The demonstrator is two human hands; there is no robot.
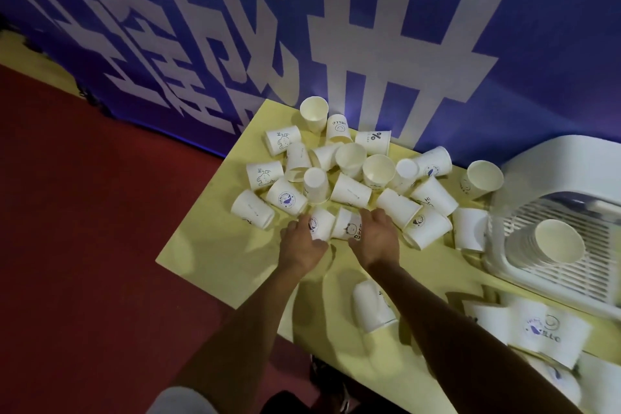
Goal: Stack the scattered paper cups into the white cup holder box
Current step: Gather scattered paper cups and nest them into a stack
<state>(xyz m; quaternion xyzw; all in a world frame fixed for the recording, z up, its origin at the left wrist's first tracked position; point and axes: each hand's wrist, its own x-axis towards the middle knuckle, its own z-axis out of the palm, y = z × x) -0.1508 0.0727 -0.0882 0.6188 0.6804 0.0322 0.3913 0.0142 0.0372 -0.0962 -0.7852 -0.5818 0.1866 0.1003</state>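
Left grip (302,242), right grip (376,239) holding cups (346,225), yellow table (208,255); red floor (84,245)

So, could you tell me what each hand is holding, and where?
The left hand grips a lying cup by its side; the right hand grips the Bear cup likewise.

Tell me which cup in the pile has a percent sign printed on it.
The cup lying on its side at the pile's far edge, near the blue banner; the others are plain or show bears, greetings or blue logos.
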